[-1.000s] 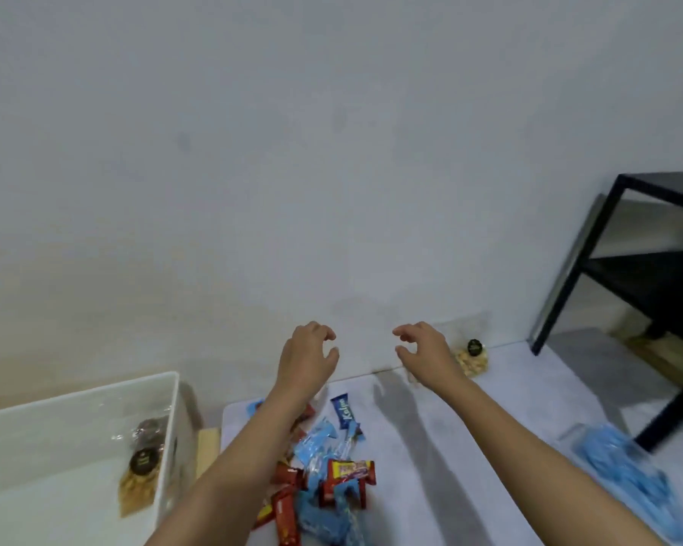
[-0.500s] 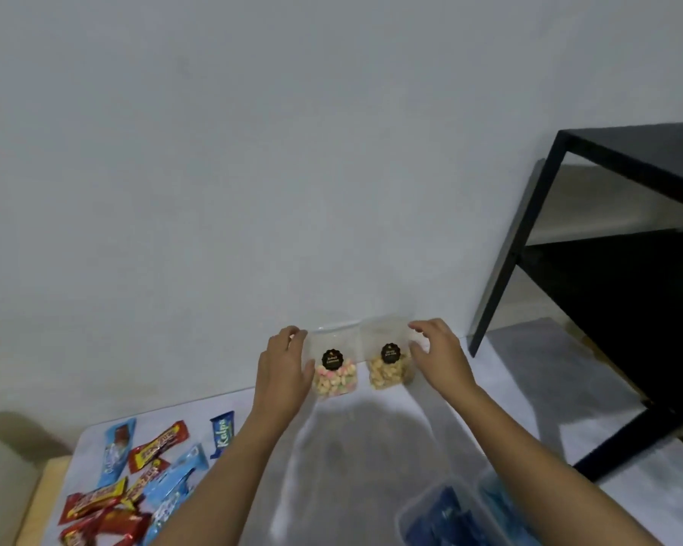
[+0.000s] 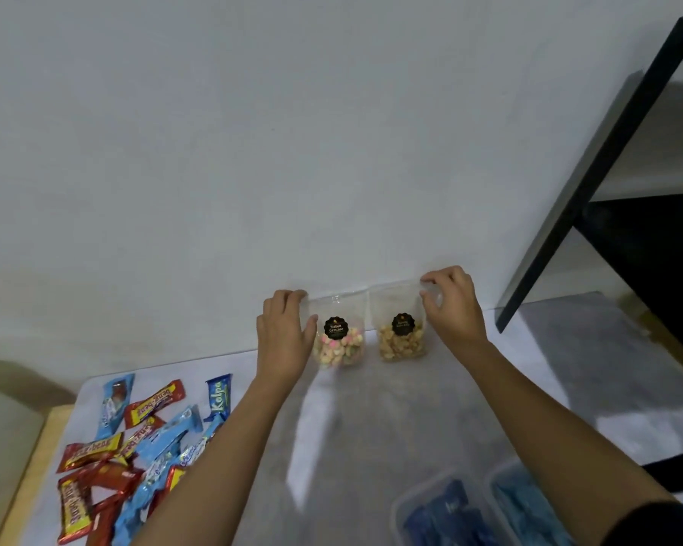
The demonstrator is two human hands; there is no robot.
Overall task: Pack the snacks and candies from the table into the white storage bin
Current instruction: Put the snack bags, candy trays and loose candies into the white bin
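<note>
Describer: Both hands have closed onto the two pouches since half a second ago, when they only flanked them. Left hand (image 3: pixel 286 340) wraps the left pouch (image 3: pixel 340 348), which holds pink-and-cream biscuits, with the thumb on its front and fingers behind. Right hand (image 3: pixel 454 309) pinches the top corner of the right pouch (image 3: pixel 401 340), which holds brown snacks.

Listener: Where are they?

Describer: Upright, side by side, at the table's (image 3: pixel 371 435) far edge by the wall. Bars (image 3: pixel 135 439) lie heaped near left, and blue tubs (image 3: pixel 454 510) sit near right. The bin is out of view.

Listener: How should the lift go?

Describer: My judgement: hold firmly enough that the slack film cannot slip. Lift both straight up, keep them upright, then carry them to the bin.
</note>
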